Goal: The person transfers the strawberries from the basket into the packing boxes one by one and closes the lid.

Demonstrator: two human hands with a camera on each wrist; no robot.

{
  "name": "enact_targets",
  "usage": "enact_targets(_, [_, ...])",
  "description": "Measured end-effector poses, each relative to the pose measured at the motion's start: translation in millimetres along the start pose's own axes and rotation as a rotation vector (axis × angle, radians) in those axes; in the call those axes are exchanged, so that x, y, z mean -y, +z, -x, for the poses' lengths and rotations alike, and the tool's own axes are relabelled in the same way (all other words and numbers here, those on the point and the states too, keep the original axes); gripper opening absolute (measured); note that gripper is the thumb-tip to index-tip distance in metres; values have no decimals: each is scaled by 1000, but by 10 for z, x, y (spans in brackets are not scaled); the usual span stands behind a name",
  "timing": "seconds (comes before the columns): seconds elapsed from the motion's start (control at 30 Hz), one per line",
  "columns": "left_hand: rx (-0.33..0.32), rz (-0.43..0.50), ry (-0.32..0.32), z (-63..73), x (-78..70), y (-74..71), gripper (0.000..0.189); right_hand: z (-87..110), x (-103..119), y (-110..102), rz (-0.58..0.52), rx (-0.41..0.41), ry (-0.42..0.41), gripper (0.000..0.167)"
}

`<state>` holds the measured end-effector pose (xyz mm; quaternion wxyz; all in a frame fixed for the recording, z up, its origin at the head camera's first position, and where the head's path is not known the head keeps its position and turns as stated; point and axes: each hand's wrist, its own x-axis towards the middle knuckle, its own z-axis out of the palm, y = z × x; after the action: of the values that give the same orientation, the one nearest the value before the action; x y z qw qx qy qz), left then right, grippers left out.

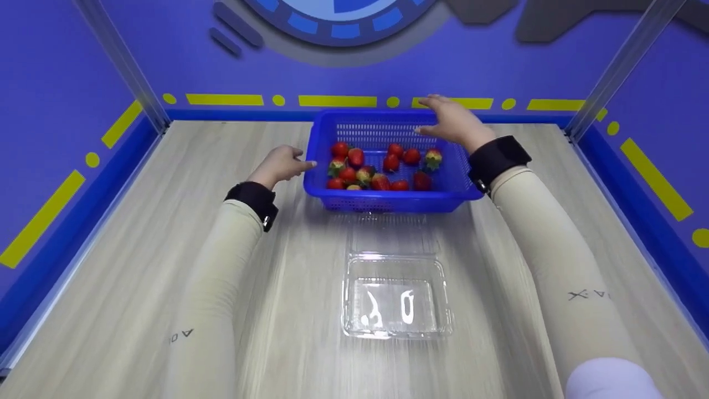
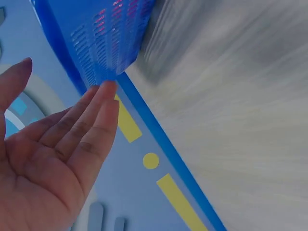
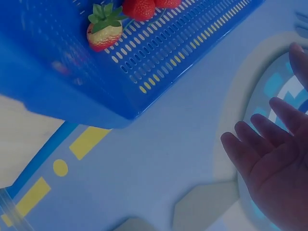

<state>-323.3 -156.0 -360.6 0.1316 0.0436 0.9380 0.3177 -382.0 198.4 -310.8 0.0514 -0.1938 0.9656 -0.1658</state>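
Blue basket (image 1: 388, 196) of strawberries (image 1: 355, 157) | hands (image 1: 281, 165) (image 1: 457, 124) spread, at either side | pale sleeves (image 1: 213, 293): "A" legible, other characters unclear

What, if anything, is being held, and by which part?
Nothing: the left hand is open beside the blue perforated basket, the right hand open near it.

Upright blue slotted basket (image 1: 388, 203) at the far table edge (image 1: 238, 127), red strawberries (image 1: 381, 182) (some pale-topped) inside.

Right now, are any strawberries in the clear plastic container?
No: in the head view, the visible strawberries all lie in the blue basket, and the clear plastic container shows none.
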Motion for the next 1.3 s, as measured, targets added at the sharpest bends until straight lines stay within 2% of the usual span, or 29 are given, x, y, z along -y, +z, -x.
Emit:
enact_targets(0.2, [16, 177, -90, 44, -14, 45, 63, -114, -39, 89, 13, -30, -10, 70])
enact_targets(0.53, [10, 387, -162, 58, 18, 112, 48, -274, -60, 276, 21, -20, 6, 64])
enact_targets(0.67, [18, 472, -211, 79, 21, 148, 28, -329, -64, 332, 14, 10, 25, 61])
enact_targets(0.73, [18, 488, -238, 77, 14, 160, 18, -357, -68, 349, 13, 21, 30, 59])
enact_targets(1.0, [44, 462, -307, 47, -44, 163, 28, -436, -114, 441, 21, 49, 5, 51])
enact_targets(1.2, [54, 392, -308, 40, -84, 134, 30, -508, -166, 589, 30, 62, 7, 45])
enact_targets(1.3, [59, 357, -303, 29, -97, 127, 29, -528, -204, 647, 34, 96, 28, 45])
